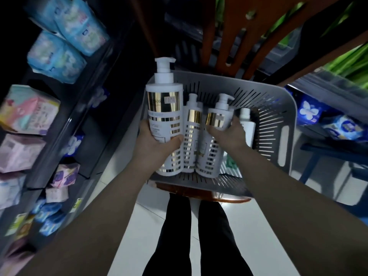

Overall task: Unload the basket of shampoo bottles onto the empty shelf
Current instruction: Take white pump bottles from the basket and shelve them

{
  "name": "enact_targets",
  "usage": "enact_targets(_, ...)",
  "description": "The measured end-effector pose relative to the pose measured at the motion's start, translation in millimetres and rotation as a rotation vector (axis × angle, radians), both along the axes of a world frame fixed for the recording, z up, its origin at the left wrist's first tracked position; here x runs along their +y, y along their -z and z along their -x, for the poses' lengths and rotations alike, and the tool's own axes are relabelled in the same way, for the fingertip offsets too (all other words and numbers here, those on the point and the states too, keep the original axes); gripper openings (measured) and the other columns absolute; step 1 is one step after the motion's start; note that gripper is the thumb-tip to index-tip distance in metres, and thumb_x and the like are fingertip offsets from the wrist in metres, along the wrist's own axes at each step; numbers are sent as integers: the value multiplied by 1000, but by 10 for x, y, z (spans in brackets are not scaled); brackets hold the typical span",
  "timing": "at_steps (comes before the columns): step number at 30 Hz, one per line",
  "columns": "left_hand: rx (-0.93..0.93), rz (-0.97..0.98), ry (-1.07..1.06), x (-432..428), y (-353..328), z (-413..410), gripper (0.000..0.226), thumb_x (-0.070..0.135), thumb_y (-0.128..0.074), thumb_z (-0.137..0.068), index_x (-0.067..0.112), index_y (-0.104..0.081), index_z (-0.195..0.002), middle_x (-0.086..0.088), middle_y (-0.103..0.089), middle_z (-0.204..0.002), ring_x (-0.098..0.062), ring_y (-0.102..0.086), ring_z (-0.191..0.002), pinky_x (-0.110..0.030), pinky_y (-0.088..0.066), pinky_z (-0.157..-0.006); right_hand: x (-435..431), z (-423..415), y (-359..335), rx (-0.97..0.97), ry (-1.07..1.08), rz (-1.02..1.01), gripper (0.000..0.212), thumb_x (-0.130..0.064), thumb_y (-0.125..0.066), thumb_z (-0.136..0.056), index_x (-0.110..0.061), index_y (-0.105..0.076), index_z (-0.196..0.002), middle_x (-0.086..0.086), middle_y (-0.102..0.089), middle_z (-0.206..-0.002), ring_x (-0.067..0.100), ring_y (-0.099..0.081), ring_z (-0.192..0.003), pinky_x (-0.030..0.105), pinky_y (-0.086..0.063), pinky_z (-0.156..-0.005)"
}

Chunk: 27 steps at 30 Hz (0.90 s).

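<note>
The left hand (pixel 155 144) grips a large pump bottle (pixel 165 116) at the basket's (pixel 278 100) left edge. The right hand (pixel 229 134) wraps a smaller pump bottle (pixel 211 156), its pump pointing away.

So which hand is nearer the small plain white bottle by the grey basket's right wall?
Right. The right hand grips a gold-banded white pump bottle right beside the small plain white bottle; the left hand holds a larger bottle across the basket.

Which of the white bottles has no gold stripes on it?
The small plain bottle, right of the right hand. The large bottle in the left hand, the middle bottle and the shorter bottle in the right hand all carry gold.
</note>
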<state>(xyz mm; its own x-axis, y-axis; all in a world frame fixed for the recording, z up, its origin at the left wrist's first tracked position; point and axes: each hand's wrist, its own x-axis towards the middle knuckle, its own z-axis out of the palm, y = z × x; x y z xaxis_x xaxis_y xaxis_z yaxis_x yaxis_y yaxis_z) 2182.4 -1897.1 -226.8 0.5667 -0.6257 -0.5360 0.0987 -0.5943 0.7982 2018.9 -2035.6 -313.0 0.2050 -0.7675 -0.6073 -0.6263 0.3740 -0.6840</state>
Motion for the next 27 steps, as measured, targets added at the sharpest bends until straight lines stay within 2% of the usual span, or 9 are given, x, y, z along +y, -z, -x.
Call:
enact_targets(3, 72, 62, 24, 47, -252, -10, 64, 35, -79, -66, 32, -48, -123, 14, -68, -109, 0, -66, -98, -29, -55, -79, -33, 190, -465, -158, -9, 38, 47, -37, -84, -67, -36, -53, -101, -25, -69, -83, -5, -66, -74, 11, -50, -55)
enact_targets(6, 173, 125, 43, 124, -612, -36, 64, 40, -79, -64, 35, -52, -123, 10, -69, -114, -10, -66, -105, -37, -55, -85, -86, 288, -1089, -281, -81, 79, 45, -29, -84, -70, -41, -53, -102, -29, -69, -88, -6, -67, -79, 8, -50, -58)
enact_targets(9, 170, 197, 21, 191, -1063, -20, 45, 36, -78, -67, 50, -59, -105, 16, -71, -106, -6, -69, -97, -24, -57, -72, -119, 277, -1769, -365, -181, 136, 51, -31, -82, -69, -42, -52, -109, -27, -68, -93, -5, -67, -83, 9, -50, -60)
enact_targets(12, 128, 265, -93, 308, -1564, -42, 47, 42, -75, -69, 43, -53, -110, 21, -71, -102, -1, -69, -92, -15, -54, -63, -102, 127, -2393, -431, -325, 191, 58, -20, -80, -74, -43, -49, -118, -27, -67, -96, -5, -65, -86, 10, -50, -61)
enact_targets(15, 45, 314, -193, 497, -2056, -143, 61, 51, -79, -63, 39, -49, -115, 17, -70, -105, 0, -68, -93, -18, -56, -66, -2, -119, -2945, -478, -421, 268, 67, -18, -82, -73, -28, -49, -130, -17, -67, -102, -5, -64, -88, 8, -48, -65)
enact_targets(18, -90, 328, -305, 774, -2490, -315, 59, 33, -83, -71, 33, -47, -118, 8, -68, -111, -6, -68, -97, -35, -56, -79, 180, -423, -3470, -560, -525, 309, 75, -32, -85, -65, -29, -49, -131, -17, -67, -105, -5, -63, -93, 10, -48, -69)
enact_targets(20, -221, 341, -364, 1009, -2769, -454, 57, 29, -84, -71, 37, -45, -112, 12, -68, -106, 1, -67, -92, -31, -52, -77, 332, -670, -3792, -627, -578, 324, 82, -41, -82, -57, -27, -50, -130, -17, -67, -104, -7, -63, -91, 10, -49, -67)
enact_targets(22, -325, 348, -435, 1281, -3057, -586, 60, 38, -86, -64, 39, -45, -108, 18, -69, -99, 5, -66, -88, -28, -51, -75, 515, -942, -4086, -705, -645, 336, 77, -37, -82, -57, -23, -52, -127, -16, -69, -97, -7, -65, -86, 9, -49, -63)
enact_targets(27, -514, 411, -623, 2061, -3726, -947, 62, 57, -76, -61, 39, -48, -113, 18, -69, -103, -1, -67, -92, -33, -55, -78, 1089, -1610, -4746, -835, -867, 380, 61, -45, -80, -55, -53, -52, -109, -27, -67, -102, -7, -65, -89, 9, -50, -59)
